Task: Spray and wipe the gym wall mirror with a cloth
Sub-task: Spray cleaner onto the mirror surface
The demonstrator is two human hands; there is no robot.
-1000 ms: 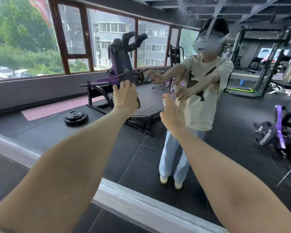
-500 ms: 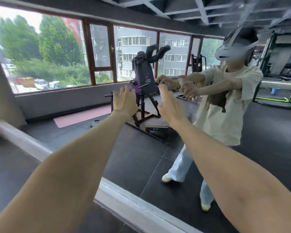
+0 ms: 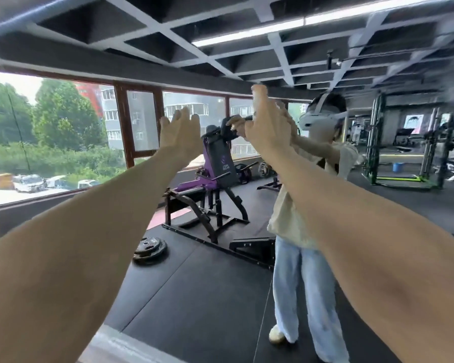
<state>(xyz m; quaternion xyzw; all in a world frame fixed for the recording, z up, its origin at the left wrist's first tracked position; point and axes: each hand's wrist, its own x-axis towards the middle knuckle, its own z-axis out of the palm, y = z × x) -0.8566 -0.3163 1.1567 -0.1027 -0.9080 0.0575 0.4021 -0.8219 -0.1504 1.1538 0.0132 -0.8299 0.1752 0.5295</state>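
Observation:
The gym wall mirror fills almost the whole head view, and I see myself reflected in it at the right. Both my arms stretch out toward the glass. My left hand is raised with straight, spread fingers and holds nothing. My right hand is raised a little higher, seen from the back with its fingers loosely extended, and I see nothing in it. Whether either hand touches the glass I cannot tell. No cloth or spray bottle is in view.
A grey ledge runs along the mirror's bottom edge. Reflected in the glass are a purple weight machine, a weight plate on the black floor, a row of windows and a rack at the right.
Both hands have risen from chest height to head height in front of the mirror. My view has tilted up and now takes in the ceiling.

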